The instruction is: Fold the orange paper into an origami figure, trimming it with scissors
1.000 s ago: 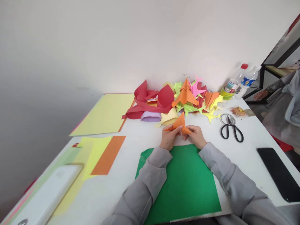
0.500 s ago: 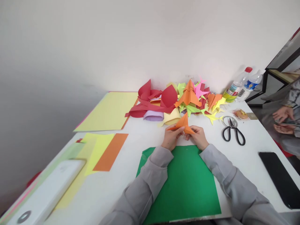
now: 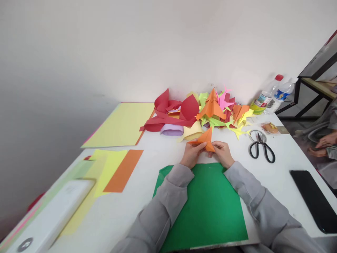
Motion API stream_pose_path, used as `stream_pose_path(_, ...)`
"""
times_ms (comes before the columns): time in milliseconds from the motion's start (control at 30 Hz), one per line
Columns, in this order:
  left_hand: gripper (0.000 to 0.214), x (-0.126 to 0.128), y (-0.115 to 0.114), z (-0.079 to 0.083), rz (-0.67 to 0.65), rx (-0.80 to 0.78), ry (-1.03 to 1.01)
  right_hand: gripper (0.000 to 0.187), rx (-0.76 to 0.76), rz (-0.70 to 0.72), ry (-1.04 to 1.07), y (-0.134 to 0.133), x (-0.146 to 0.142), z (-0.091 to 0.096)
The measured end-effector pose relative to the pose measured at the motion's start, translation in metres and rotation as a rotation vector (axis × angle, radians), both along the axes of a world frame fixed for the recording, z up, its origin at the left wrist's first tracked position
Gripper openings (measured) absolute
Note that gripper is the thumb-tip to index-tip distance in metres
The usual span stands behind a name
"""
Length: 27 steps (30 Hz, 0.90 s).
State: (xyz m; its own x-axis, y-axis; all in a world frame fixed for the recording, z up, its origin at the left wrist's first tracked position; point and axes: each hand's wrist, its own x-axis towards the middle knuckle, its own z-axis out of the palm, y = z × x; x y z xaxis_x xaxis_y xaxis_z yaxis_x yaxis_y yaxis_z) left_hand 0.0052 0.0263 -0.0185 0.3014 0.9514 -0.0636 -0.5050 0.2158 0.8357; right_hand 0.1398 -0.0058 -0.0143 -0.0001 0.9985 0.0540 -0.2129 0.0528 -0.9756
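An orange folded paper plane [image 3: 206, 137] is held up between both hands, its pointed tip facing away from me. My left hand [image 3: 191, 153] pinches the plane's left side, thumb on top. My right hand [image 3: 222, 153] is closed on the right edge of the same plane; its fingertips are partly hidden. Both wrists rest over the far edge of a green paper sheet [image 3: 207, 207] on the white table. Just beyond the plane lie a cream paper ring [image 3: 193, 132] and a purple paper ring [image 3: 172, 130].
Behind are red curled paper pieces [image 3: 190, 109] and a pile of folded planes [image 3: 212, 109]. Scissors [image 3: 260, 146], a black phone [image 3: 314, 200] and two bottles [image 3: 271, 96] stand or lie to the right. Coloured sheets [image 3: 116, 123] and a white device [image 3: 55, 218] lie left. Another person's hands [image 3: 325, 144] show far right.
The orange plane has tilted slightly, its tip leaning a little more to the right. My hands have barely shifted. At the far right, the other person's hands have moved lower and right.
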Motion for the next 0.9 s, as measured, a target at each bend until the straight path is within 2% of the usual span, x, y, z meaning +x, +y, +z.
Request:
stream_pose_path(333, 0.023, 0.0043, -0.0012, -0.0042, 0.092, 0.046, 0.06, 0.035, -0.01, 0.014, -0.05, -0.0012, -0.0016, 0.0038)
stream_pose_path(700, 0.022, 0.0037, -0.0014, -0.0029, 0.047, 0.03, 0.037, 0.027, 0.005, -0.012, -0.02, -0.0008, -0.0029, 0.0026)
stream_pose_path(900, 0.021, 0.0023, -0.0019, -0.0009, 0.054, 0.06, 0.075, 0.03, -0.005, 0.036, -0.032, -0.0015, -0.0006, 0.0003)
